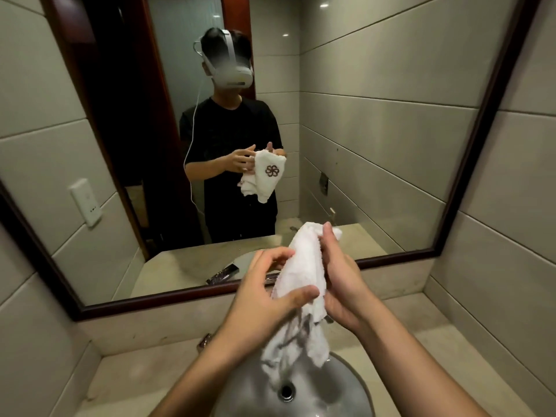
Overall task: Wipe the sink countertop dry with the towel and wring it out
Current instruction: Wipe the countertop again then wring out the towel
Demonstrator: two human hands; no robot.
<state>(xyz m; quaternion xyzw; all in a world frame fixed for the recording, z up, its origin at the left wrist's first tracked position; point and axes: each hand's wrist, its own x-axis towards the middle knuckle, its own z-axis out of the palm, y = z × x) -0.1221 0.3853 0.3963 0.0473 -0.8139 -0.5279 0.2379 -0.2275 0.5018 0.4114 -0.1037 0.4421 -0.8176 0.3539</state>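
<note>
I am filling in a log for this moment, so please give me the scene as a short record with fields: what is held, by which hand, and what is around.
place: bathroom, facing a wall mirror
towel: white, bunched, held upright; lower end hangs over the sink
left hand: grips the towel's middle, thumb on it
right hand: wrapped round the towel's upper part
sink: round, metal; drain below the towel
countertop: beige stone around the sink
stage: probably about to wring
</note>
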